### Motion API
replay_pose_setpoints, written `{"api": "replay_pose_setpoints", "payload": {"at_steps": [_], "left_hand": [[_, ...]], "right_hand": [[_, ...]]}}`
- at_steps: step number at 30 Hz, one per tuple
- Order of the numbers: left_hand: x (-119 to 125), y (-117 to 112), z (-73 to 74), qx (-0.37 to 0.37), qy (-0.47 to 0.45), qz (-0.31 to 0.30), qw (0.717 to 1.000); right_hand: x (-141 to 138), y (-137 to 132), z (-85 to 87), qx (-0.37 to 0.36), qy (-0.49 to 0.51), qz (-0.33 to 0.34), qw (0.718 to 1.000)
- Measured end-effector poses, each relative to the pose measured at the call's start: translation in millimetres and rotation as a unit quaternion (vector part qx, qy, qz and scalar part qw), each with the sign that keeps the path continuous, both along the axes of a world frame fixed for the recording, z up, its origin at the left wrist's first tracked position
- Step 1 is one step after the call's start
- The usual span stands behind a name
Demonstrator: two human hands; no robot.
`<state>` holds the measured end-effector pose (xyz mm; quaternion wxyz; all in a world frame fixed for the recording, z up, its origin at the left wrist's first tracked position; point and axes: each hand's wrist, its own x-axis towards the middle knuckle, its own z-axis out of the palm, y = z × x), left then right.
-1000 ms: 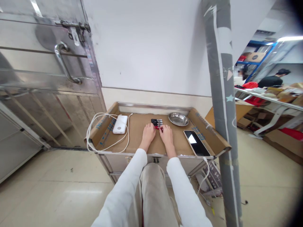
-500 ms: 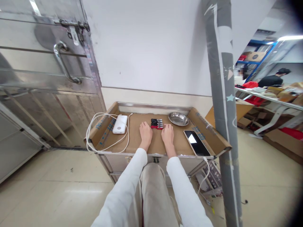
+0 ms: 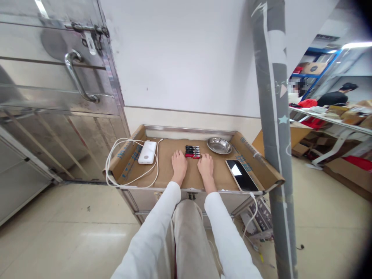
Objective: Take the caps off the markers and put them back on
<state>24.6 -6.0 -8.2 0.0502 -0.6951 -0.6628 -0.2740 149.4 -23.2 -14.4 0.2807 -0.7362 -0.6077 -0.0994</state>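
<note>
A row of small black and red stick-shaped items (image 3: 192,151) lies in the middle of a cardboard-lined metal table (image 3: 162,174). My left hand (image 3: 179,164) rests flat on the cardboard just left of them, fingers stretched out, holding nothing. My right hand (image 3: 205,164) lies flat just right of them in the same way, its fingertips close to the nearest red item. Both arms wear white sleeves.
A white power bank (image 3: 147,152) with a looped white cable (image 3: 116,155) sits at the left. A steel dish (image 3: 219,145) stands at the back right, a phone (image 3: 241,175) at the right. A grey pillar (image 3: 271,116) rises beside the table; a steel door (image 3: 58,89) stands left. People sit far right.
One second ago both hands were together, fingers on the front red item. They have since drawn apart and back, and now lie flat on either side of the row.
</note>
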Motion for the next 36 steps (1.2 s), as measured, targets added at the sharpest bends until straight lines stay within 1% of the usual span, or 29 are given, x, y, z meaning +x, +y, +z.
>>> {"api": "replay_pose_setpoints", "payload": {"at_steps": [7,15,24,31,33,36], "left_hand": [[1,0,-0.7,-0.001,-0.001,0.001,1.000],[1,-1,0.0,-0.002,-0.010,-0.005,1.000],[1,-2,1.3,-0.001,0.001,-0.002,1.000],[2,-5,9.0,0.008,-0.038,0.020,0.999],[1,-5,11.3,0.016,-0.050,-0.011,0.999],[2,-3,11.0,0.022,-0.039,-0.114,0.993]], "right_hand": [[-1,-3,3.6,-0.007,-0.001,0.001,1.000],[-1,0,0.5,0.002,0.005,0.001,1.000],[0,1,-1.4,0.003,0.017,-0.001,1.000],[0,2,1.1,0.031,0.035,0.000,0.999],[0,2,3.3,0.040,0.040,0.005,0.998],[-1,1,6.0,0.047,0.045,0.034,0.997]]}}
